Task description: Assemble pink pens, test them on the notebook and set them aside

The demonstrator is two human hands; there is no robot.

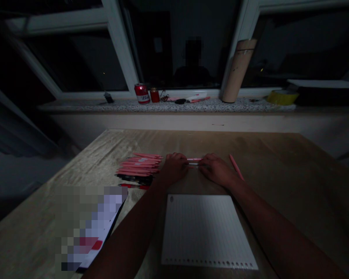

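My left hand [174, 168] and my right hand [217, 169] face each other over the table, fingers curled. Between them a pink pen [194, 159] lies crosswise, its ends covered by my fingers. Just below it a thin pale rod [193, 164] also spans the gap; its kind is too dim to tell. Left of my left hand lies a stack of pink pens [142, 164], with black pens [135, 178] and a red pen [133, 186] along its near side. A single pink pen [235, 166] rests slanted beyond my right wrist.
A lined spiral-hole notepad [205, 230] lies between my forearms. Left of it is a partly blurred phone-like device [104, 232]. On the windowsill [122, 105] stand a red can [142, 94], a small red jar [154, 95], a tall tan cylinder [239, 71] and yellow tape [282, 97].
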